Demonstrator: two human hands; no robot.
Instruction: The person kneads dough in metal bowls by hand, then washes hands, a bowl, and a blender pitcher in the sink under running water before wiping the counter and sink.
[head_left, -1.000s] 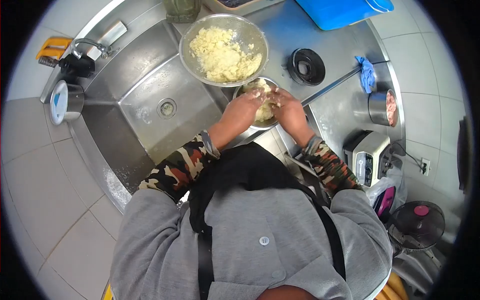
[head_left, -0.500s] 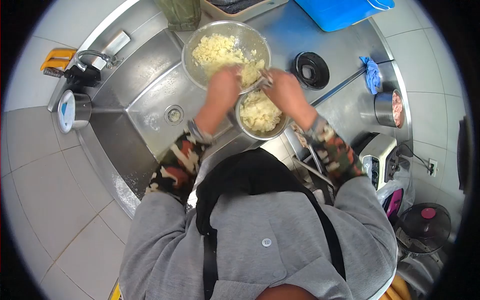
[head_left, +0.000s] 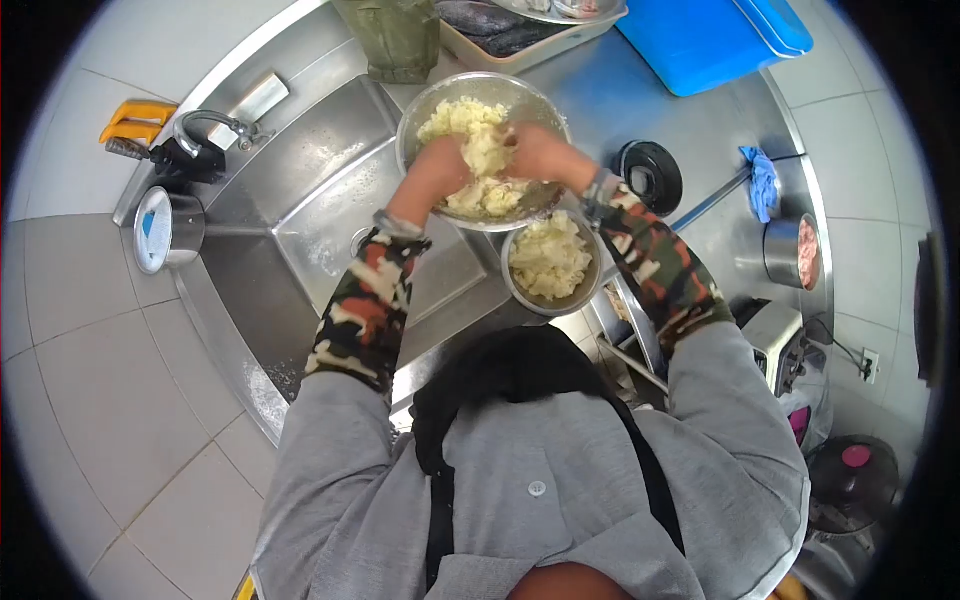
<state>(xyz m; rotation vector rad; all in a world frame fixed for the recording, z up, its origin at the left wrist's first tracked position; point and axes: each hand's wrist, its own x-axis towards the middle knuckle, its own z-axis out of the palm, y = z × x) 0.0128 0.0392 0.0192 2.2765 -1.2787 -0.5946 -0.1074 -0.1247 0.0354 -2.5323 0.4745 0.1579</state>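
A large steel bowl [head_left: 408,130] holds pale yellow, crumbly mash [head_left: 487,197], heaped unevenly. Over its middle, my left hand [head_left: 443,168] and my right hand [head_left: 540,158] press in from either side on a clump of mash [head_left: 486,150]. Fingers of both hands are curled around the clump, though the fingertips are partly hidden and blurred. Just below the large bowl, close to my body, stands a smaller steel bowl [head_left: 512,275]. A mound of similar pale mash [head_left: 550,258] fills it.
The sink [head_left: 320,225] lies to the left, with a faucet [head_left: 190,118] behind it. A black round dish [head_left: 660,200] and a blue cloth [head_left: 762,185] are on the right. Farther back are a blue container [head_left: 700,50] and a tray of dark fish [head_left: 540,52].
Both hands have moved from the large bowl's near rim to over its middle, with a clump of mash now between them. The camera view has shifted slightly.
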